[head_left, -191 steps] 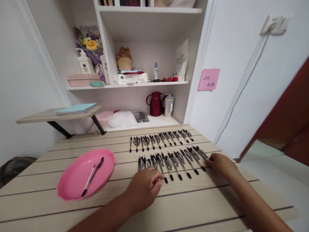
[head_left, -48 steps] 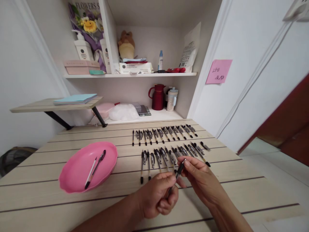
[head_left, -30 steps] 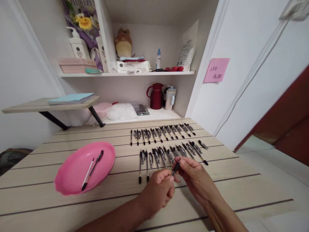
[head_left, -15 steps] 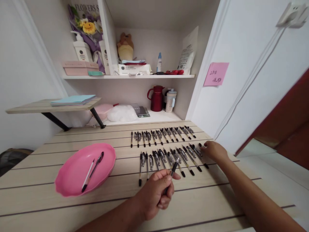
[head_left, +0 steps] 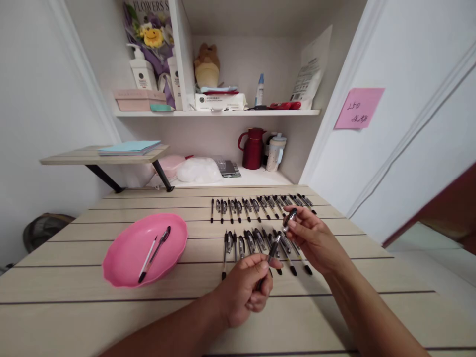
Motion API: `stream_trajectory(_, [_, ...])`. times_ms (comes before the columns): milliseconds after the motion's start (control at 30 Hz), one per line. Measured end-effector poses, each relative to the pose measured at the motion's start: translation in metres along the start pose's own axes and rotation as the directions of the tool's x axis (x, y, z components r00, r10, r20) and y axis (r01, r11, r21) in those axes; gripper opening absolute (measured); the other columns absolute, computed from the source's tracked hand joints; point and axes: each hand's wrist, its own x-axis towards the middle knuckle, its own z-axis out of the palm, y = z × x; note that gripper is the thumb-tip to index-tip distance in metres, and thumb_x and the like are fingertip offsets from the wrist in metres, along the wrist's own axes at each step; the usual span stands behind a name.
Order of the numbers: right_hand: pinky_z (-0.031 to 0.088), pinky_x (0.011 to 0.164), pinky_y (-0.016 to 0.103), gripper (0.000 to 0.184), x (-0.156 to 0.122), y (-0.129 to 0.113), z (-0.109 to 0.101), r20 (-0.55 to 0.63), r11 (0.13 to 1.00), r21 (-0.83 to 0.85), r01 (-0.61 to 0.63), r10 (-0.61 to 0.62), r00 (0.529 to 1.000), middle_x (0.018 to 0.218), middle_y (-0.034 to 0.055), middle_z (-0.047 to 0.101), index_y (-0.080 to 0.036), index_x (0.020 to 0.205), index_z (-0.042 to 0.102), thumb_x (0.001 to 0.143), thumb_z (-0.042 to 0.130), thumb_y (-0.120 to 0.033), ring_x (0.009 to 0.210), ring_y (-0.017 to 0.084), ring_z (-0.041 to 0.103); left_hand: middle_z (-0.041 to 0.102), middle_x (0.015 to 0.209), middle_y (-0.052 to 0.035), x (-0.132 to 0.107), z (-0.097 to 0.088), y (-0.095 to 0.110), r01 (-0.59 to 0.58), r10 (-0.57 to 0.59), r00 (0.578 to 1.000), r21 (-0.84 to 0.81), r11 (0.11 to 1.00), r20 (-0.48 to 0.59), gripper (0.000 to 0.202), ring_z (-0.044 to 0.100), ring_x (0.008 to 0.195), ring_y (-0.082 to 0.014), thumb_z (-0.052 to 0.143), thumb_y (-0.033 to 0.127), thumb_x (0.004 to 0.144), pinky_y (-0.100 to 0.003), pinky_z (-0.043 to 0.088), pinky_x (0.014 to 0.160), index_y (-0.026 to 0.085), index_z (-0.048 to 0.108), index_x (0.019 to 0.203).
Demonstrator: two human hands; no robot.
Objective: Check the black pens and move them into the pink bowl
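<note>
My left hand [head_left: 250, 286] is closed round an uncapped pen [head_left: 274, 249], its tip pointing up and to the right. Between the thumb and fingers of my right hand [head_left: 316, 238] is a black and clear pen cap [head_left: 289, 219], just above the pen's tip and apart from it. Under both hands runs a near row of pens and caps [head_left: 250, 241] on the table, partly hidden by them. Behind it lies a second row of pens with caps beside them [head_left: 240, 210]. To the left, a pink bowl [head_left: 122, 248] holds a capped pen [head_left: 156, 253] and a slim white stick [head_left: 148, 259].
The slatted table [head_left: 186, 317] meets a white shelf unit at the back, with a red jug [head_left: 254, 148] and a pale cup [head_left: 275, 152]. A small raised stand [head_left: 92, 156] bears blue paper at the left. A pink note [head_left: 359, 108] is on the right wall.
My right hand has come from the right end of the near row towards my left hand, now with a cap in it. The view has shifted slightly; my left hand still grips the pen.
</note>
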Motion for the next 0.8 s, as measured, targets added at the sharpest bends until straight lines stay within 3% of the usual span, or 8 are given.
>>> stream_trajectory(233, [0.040,0.053,0.021,0.029,-0.004,0.008,0.003,0.090,0.999,-0.023,-0.043,0.045,0.995,0.069,-0.0036,0.052,-0.022,0.088,0.058,0.063,0.073,-0.027,0.056,0.008,0.048,0.042,0.051,0.0073,0.001,-0.004,0.001,0.003,-0.003,1.000,0.000,1.000,-0.004,0.027,0.019,0.031,-0.0005,0.050,0.035,0.081,-0.017,0.009,0.035,0.017,0.052,0.101])
stream_trajectory(433, [0.034,0.050,0.020,0.018,-0.009,0.013,0.005,0.147,0.995,-0.072,-0.068,0.078,0.986,0.062,-0.0026,0.053,-0.019,0.086,0.059,0.075,0.062,-0.034,0.052,0.007,0.046,0.043,0.052,0.0073,0.002,-0.005,0.001,-0.001,0.001,1.000,0.014,1.000,-0.020,0.029,0.020,0.031,-0.0002,0.052,0.037,0.080,-0.016,0.009,0.035,0.016,0.052,0.100])
stream_trajectory(667, [0.032,0.048,0.021,0.022,-0.014,0.026,0.011,0.225,0.988,-0.091,-0.129,0.146,0.963,0.052,-0.0035,0.051,-0.018,0.084,0.058,0.072,0.065,-0.036,0.047,0.008,0.043,0.043,0.052,0.0072,0.002,-0.004,0.004,-0.004,0.006,0.998,0.030,1.000,-0.061,0.023,0.019,0.031,-0.0001,0.051,0.035,0.080,-0.016,0.009,0.034,0.016,0.052,0.092])
stream_trajectory(800, [0.029,0.044,0.020,0.024,-0.014,0.030,0.011,0.201,0.991,-0.080,-0.111,0.125,0.972,0.055,-0.0041,0.048,-0.018,0.083,0.059,0.069,0.067,-0.035,0.045,0.007,0.039,0.044,0.051,0.0067,0.000,-0.002,0.006,0.008,-0.004,0.995,0.043,0.999,-0.099,0.022,0.019,0.031,-0.0002,0.051,0.034,0.080,-0.016,0.009,0.034,0.015,0.052,0.089])
